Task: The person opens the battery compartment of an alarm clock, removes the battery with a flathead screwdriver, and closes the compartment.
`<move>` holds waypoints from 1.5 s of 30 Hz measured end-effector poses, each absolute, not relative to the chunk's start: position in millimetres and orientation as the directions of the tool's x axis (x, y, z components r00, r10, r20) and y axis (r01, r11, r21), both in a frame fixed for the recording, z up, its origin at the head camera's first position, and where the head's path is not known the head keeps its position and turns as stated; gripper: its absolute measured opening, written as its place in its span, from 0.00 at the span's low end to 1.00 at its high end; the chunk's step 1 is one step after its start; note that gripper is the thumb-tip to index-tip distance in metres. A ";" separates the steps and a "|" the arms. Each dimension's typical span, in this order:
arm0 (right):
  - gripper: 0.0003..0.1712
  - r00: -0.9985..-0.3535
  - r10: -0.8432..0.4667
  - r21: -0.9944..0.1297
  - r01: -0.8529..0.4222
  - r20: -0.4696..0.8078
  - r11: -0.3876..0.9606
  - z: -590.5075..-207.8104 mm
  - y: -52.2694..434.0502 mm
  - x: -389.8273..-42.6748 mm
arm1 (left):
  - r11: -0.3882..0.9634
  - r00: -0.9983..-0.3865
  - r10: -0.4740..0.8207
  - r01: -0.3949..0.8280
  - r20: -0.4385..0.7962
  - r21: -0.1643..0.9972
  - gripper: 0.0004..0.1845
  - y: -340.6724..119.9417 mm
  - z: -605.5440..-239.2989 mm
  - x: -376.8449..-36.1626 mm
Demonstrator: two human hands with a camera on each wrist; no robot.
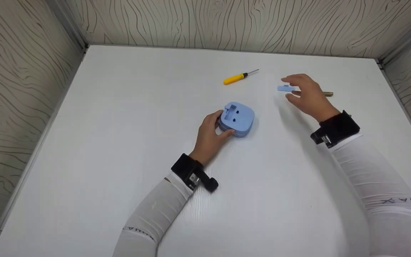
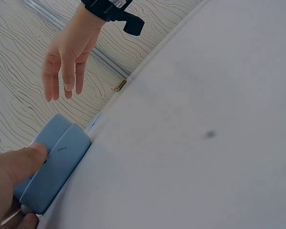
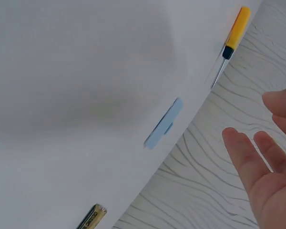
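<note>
— What's the blue thing near the middle of the table [image 1: 120,142]?

— A box [image 1: 237,118], pale blue plastic, squarish with rounded corners and a seam round its side. Its top face has an open rectangular slot with two small round holes beside it.

— Who has it?

— The left hand [image 1: 211,137] grips it at its near-left edge. The fingers [image 1: 215,117] curl over the left edge and the thumb presses the near side. In the left wrist view the thumb lies flat on the box's wall.

— And the right hand [image 1: 307,95]?

— It hangs over the table to the right, well apart from the box, fingers [image 3: 243,152] straight and loosely spread, holding nothing. Just beside its fingertips lies a cover [image 1: 286,88], a small flat strip of the same pale blue. In the right wrist view it rests on the table clear of the hand.

— Anything else?

— A screwdriver [image 1: 239,77] with a yellow handle and black collar lies beyond the box. A battery [image 3: 91,217], gold and black, lies behind the right hand.

— Any writing?

— Grey letters on both white sleeves, partly hidden; I can make out "A U" on the right one. The battery's print is too small to read.
</note>
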State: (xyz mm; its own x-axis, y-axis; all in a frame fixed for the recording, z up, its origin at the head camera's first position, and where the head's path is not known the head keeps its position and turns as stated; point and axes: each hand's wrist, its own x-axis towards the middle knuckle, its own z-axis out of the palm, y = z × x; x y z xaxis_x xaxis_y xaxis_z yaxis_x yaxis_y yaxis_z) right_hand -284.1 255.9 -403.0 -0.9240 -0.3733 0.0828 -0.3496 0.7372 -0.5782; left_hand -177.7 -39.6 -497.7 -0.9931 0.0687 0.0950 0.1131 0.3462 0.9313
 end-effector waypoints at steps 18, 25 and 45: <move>0.51 -0.815 -0.564 -0.672 -0.344 -0.133 0.655 -414.7 210.6 -265.0 | 0.347 -0.994 0.059 0.108 0.093 0.932 0.39 -38.6 -500.2 -177.1; 0.55 -0.741 -0.641 -0.659 -0.383 -0.199 0.647 -422.0 198.4 -260.7 | 0.357 -0.993 0.065 0.111 0.093 0.927 0.40 -37.9 -500.8 -176.2; 0.48 -0.679 -0.716 -0.726 -0.411 -0.160 0.552 -424.4 186.3 -260.1 | 0.356 -0.990 0.090 0.133 0.108 0.925 0.39 -41.5 -496.0 -176.0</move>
